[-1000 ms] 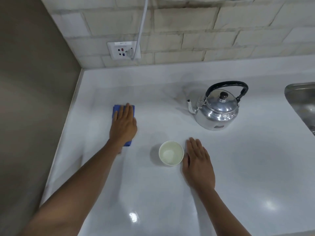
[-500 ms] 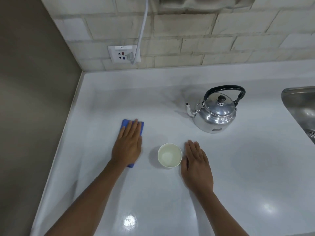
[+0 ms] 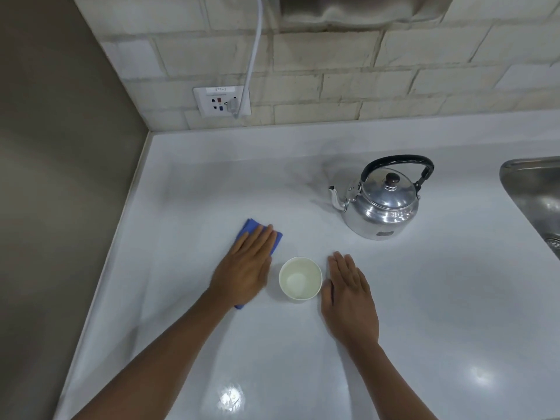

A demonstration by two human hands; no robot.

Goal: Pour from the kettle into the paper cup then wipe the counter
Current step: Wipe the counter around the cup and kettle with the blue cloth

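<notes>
The white paper cup (image 3: 300, 278) sits upright on the glossy white counter (image 3: 454, 313), right between the person's two hands, and there looks to be a bit of pale liquid in the bottom, so the pour is probably done already. Going left to right: the left hand (image 3: 242, 268) lies flat with straight fingers pressed on a folded blue cloth (image 3: 251, 230), just beside the cup, so the wiping part looks underway. Then the cup, then the right hand (image 3: 348, 295) resting palm-down on the counter, fingers straight, holding nothing. Further back and right, the shiny metal kettle with a black handle (image 3: 381, 207) stands upright, lid on, untouched. What's left seems to be just more wiping.
</notes>
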